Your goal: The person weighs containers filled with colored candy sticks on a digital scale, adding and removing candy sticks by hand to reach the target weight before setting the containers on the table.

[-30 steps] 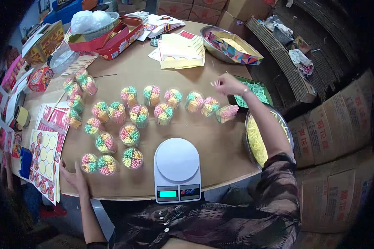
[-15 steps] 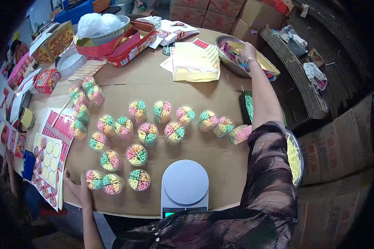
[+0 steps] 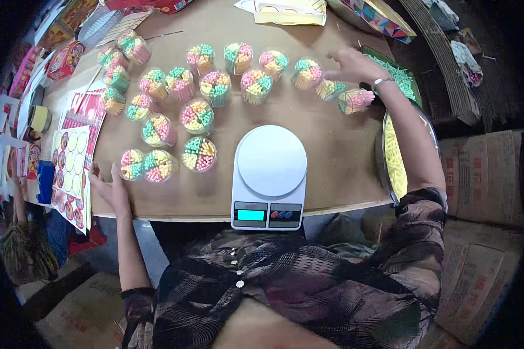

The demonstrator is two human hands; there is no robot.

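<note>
- My right hand (image 3: 354, 67) is at the far right of the cup rows, palm down, with its fingers loosely bent and partly open. It hovers over or touches a clear cup of colored sticks (image 3: 330, 89); I cannot tell which, nor whether the fingertips have hold of anything.
- Just beside that cup, nearer me and to the right, a tilted cup of mostly pink sticks (image 3: 355, 101) points its open end toward the right.
- On the other side, a cup of pink, yellow and green sticks (image 3: 307, 73) stands near my thumb.
- My left hand (image 3: 113, 191) is at the near left edge of the table (image 3: 332, 174), thumb and fingers spread wide, with nothing in its grasp that I can see. Its fingertips are near the front-left cup (image 3: 132, 164).
- The other filled cups (image 3: 197, 116) stand in loose rows from the center to the left, many with their colors split into sections.
- The white scale (image 3: 271, 168) sits at the near edge between my hands, its display lit.
- To the right, a green tray (image 3: 414, 92) holds pale green sticks (image 3: 396, 72), and a metal bowl (image 3: 384, 166) holds yellow sticks (image 3: 395, 163), partly behind my forearm.
- Printed sheets (image 3: 71, 168) lie at the left, near a blue object (image 3: 45, 181).
</note>
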